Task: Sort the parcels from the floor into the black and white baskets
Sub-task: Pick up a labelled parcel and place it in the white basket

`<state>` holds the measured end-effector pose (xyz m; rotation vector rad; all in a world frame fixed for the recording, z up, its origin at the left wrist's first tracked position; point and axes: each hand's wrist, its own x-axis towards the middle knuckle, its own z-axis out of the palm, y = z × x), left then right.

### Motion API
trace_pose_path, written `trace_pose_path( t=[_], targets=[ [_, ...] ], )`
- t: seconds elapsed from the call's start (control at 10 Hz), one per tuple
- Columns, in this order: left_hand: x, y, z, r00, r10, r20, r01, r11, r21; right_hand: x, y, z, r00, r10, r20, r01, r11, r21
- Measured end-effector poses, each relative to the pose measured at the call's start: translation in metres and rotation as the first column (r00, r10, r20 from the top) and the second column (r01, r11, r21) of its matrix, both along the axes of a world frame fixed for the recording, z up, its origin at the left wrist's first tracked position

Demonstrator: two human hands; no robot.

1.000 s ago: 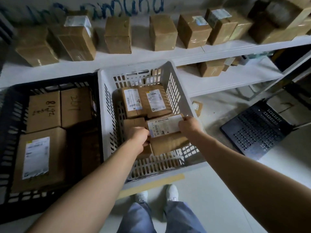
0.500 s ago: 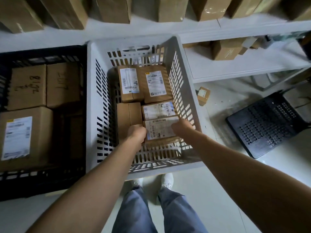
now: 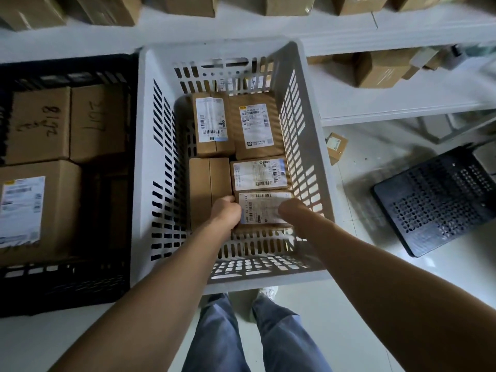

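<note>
A white basket stands in the middle with several brown parcels lying flat in it. Both hands reach down into its near end. My left hand and my right hand grip the two sides of a small labelled parcel, which sits low at the basket's near right corner, next to another labelled parcel. A black basket on the left holds larger cardboard boxes, two with handwritten numbers.
White shelves run along the back with more boxes on them. One small parcel lies on the floor to the right of the white basket. A black perforated lid or crate lies farther right. My legs stand below the basket.
The labelled parcel has gone from above the basket down into its near right corner, both hands still on it. The camera has tilted further down.
</note>
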<state>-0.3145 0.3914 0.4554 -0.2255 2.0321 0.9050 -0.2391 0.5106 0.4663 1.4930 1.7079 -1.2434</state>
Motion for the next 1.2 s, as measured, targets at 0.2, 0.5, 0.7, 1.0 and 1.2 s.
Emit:
trace_pose_path(
  t=[0.2, 0.5, 0.7, 1.0, 1.2],
  targets=[
    [-0.002, 0.0, -0.001, 0.998, 0.044, 0.047, -0.045, 0.999, 0.02, -0.003, 0.002, -0.005, 0.892, 0.436, 0.117, -0.447, 0.889, 0.099],
    [-0.005, -0.005, 0.004, 0.99, 0.125, 0.067, -0.132, 0.984, 0.117, 0.001, 0.009, 0.021, 0.851, 0.513, 0.114, -0.52, 0.79, 0.325],
    [-0.024, -0.001, 0.06, 0.97, 0.231, -0.08, -0.203, 0.943, 0.262, -0.022, 0.017, 0.062, 0.92, 0.03, -0.391, 0.058, 0.975, 0.213],
    [-0.049, 0.006, 0.183, 0.957, 0.251, -0.144, -0.094, 0.741, 0.665, -0.022, 0.017, 0.18, 0.49, -0.186, -0.852, 0.333, 0.943, -0.014],
    [-0.054, 0.011, 0.252, 0.953, 0.068, -0.294, 0.19, 0.622, 0.76, -0.005, -0.007, 0.229, 0.331, -0.143, -0.933, 0.457, 0.889, 0.026]
  ],
)
